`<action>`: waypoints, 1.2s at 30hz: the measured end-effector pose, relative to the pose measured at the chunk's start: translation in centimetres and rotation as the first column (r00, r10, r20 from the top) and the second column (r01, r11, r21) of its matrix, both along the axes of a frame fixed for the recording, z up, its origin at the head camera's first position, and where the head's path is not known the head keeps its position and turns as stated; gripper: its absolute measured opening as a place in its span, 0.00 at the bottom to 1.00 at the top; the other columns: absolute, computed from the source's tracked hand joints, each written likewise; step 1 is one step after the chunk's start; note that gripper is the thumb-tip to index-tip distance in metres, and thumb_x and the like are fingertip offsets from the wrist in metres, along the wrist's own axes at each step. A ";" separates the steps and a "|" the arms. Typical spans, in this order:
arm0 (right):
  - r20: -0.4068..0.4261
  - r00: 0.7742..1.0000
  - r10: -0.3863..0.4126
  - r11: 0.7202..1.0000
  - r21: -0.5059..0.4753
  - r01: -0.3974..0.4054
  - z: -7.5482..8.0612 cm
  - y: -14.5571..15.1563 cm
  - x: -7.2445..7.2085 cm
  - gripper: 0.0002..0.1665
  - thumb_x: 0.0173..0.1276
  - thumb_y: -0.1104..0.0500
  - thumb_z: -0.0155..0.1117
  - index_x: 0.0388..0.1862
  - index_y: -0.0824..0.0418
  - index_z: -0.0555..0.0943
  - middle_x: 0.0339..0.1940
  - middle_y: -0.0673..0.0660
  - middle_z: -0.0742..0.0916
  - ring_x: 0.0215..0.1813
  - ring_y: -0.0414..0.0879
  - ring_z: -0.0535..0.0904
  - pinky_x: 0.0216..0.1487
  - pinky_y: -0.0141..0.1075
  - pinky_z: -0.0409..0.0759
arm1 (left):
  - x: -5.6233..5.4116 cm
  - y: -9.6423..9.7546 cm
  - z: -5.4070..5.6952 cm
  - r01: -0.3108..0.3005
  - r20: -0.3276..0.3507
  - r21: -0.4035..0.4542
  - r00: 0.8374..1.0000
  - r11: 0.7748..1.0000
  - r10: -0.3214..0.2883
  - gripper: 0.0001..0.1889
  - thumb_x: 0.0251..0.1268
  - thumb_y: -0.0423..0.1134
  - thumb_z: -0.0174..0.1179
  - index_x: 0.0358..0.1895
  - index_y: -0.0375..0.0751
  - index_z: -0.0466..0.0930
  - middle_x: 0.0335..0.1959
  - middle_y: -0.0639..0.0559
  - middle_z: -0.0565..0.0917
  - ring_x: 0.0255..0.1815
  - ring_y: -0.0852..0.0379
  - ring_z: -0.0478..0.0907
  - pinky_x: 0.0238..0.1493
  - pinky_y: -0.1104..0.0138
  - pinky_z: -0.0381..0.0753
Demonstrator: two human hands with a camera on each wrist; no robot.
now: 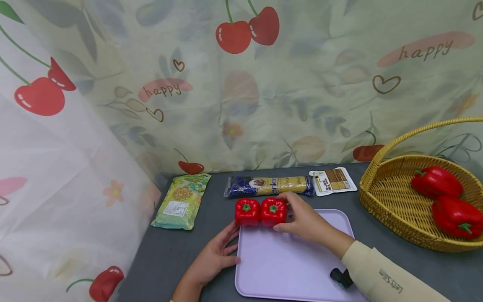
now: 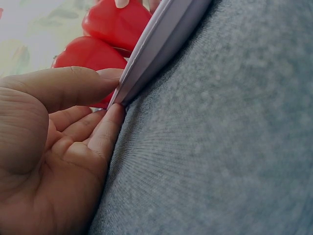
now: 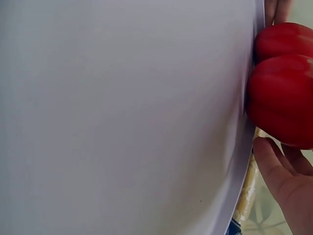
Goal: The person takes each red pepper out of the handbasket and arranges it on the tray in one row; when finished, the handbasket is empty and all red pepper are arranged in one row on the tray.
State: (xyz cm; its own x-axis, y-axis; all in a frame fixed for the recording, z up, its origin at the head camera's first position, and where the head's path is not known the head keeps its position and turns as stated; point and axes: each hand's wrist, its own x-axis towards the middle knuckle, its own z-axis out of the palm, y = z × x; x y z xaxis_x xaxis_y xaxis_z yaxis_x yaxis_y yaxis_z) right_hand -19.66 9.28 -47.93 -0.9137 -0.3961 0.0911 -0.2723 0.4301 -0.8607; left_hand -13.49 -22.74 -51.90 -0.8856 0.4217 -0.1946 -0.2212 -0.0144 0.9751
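Note:
Two red bell peppers stand side by side, stems up, at the far left corner of the lilac tray (image 1: pixel 294 264). My right hand (image 1: pixel 303 218) grips the right bell pepper (image 1: pixel 273 212), thumb on the near side and fingers on the far side. In the right wrist view that hand's thumb (image 3: pixel 274 166) shows close to the pepper (image 3: pixel 281 100). My left hand (image 1: pixel 214 253) lies along the tray's left edge, fingers fairly straight and near the left bell pepper (image 1: pixel 247 212). Its thumb touches the tray rim (image 2: pixel 146 54) in the left wrist view.
Behind the tray lies a pasta packet (image 1: pixel 279 186), with a white and brown pouch (image 1: pixel 333 181) to its right. A green-yellow bag (image 1: pixel 181 202) lies at the left. The wicker basket (image 1: pixel 396 220) at the right holds two red peppers (image 1: pixel 437 182). A black object (image 1: pixel 341 277) shows by the right sleeve.

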 end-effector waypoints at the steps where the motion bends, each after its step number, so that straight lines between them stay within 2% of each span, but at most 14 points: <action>1: 0.001 1.000 0.000 1.000 0.003 0.000 0.1 0.0 0.0 0.48 0.59 0.59 0.90 0.73 0.64 0.72 0.68 0.63 0.78 0.64 0.57 0.80 0.57 0.45 0.88 | 0.0 0.0 0.0 0.000 -0.001 -0.001 1.000 1.000 0.000 0.54 0.61 0.14 0.68 0.89 0.38 0.51 0.88 0.39 0.54 0.86 0.40 0.54 0.73 0.59 0.74; 8: -0.011 1.000 0.010 1.000 0.010 -0.010 0.8 0.6 0.3 0.51 0.63 0.54 0.88 0.77 0.65 0.70 0.72 0.65 0.76 0.68 0.62 0.78 0.61 0.53 0.86 | 0.0 0.0 0.0 0.002 -0.007 0.000 1.000 1.000 -0.002 0.54 0.61 0.14 0.68 0.89 0.37 0.51 0.88 0.39 0.54 0.87 0.40 0.54 0.73 0.59 0.74; 13: -0.019 1.000 0.005 1.000 0.002 -0.004 1.6 1.4 0.5 0.49 0.68 0.48 0.84 0.79 0.61 0.69 0.70 0.63 0.78 0.68 0.61 0.78 0.63 0.58 0.85 | 0.0 0.0 0.0 0.003 -0.008 0.005 1.000 1.000 -0.003 0.54 0.61 0.14 0.68 0.89 0.37 0.51 0.89 0.38 0.54 0.87 0.40 0.53 0.73 0.60 0.74; 21: -0.069 0.998 0.014 0.996 -0.084 -0.019 3.0 3.3 1.1 0.43 0.73 0.50 0.79 0.78 0.63 0.69 0.71 0.64 0.79 0.69 0.63 0.79 0.64 0.61 0.83 | 0.0 0.1 0.1 0.001 -0.002 -0.002 1.000 1.000 -0.001 0.54 0.62 0.14 0.68 0.89 0.38 0.51 0.89 0.39 0.54 0.87 0.41 0.54 0.73 0.59 0.73; 29: -0.120 0.992 -0.029 0.994 -0.105 0.016 4.6 5.7 1.8 0.39 0.76 0.54 0.77 0.77 0.63 0.70 0.69 0.61 0.80 0.67 0.60 0.81 0.63 0.57 0.85 | -0.1 0.2 0.2 -0.006 -0.003 -0.008 1.000 1.000 0.006 0.54 0.61 0.14 0.68 0.89 0.38 0.52 0.88 0.39 0.55 0.86 0.40 0.55 0.73 0.59 0.74; 32: -0.126 0.991 -0.037 0.994 -0.107 0.024 4.8 6.5 2.1 0.38 0.78 0.55 0.75 0.78 0.62 0.69 0.69 0.62 0.79 0.67 0.60 0.81 0.62 0.51 0.86 | -0.1 0.2 0.1 -0.004 -0.002 -0.004 1.000 1.000 0.004 0.54 0.61 0.14 0.68 0.89 0.38 0.51 0.88 0.39 0.54 0.87 0.40 0.54 0.73 0.59 0.74; 36: -0.154 0.987 -0.037 0.991 -0.130 0.017 4.8 7.5 2.6 0.35 0.80 0.59 0.71 0.79 0.62 0.68 0.69 0.63 0.79 0.66 0.59 0.80 0.60 0.38 0.85 | -0.1 0.1 0.0 -0.004 0.003 -0.003 1.000 1.000 0.004 0.54 0.61 0.14 0.68 0.89 0.37 0.51 0.89 0.38 0.54 0.87 0.40 0.54 0.73 0.59 0.74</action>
